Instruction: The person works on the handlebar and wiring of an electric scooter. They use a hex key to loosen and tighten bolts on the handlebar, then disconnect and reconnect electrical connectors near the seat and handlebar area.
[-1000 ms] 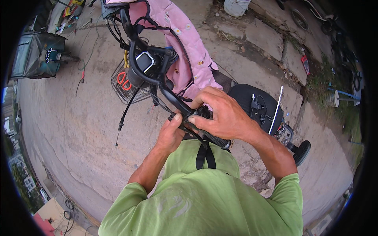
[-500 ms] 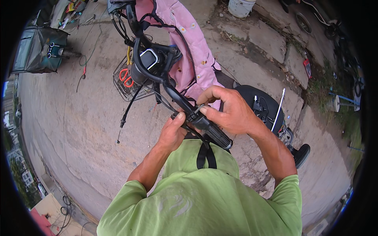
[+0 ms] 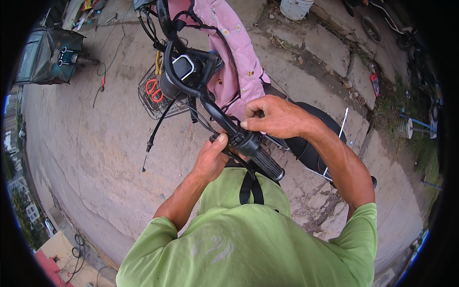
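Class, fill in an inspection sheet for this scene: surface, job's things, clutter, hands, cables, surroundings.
Surface: cracked concrete ground.
Job's things: black handlebar of an electric bike; ribbed grip at its near end; black seat behind.
Clutter: wire front basket holding orange-handled scissors; pink padded cover draped over the bike.
Hands: left hand under the bar, thumb against the switch housing; right hand over it from above.
Cables: loose black cable hanging from the bar.
Surroundings: white bucket, dark green box, stone slabs.
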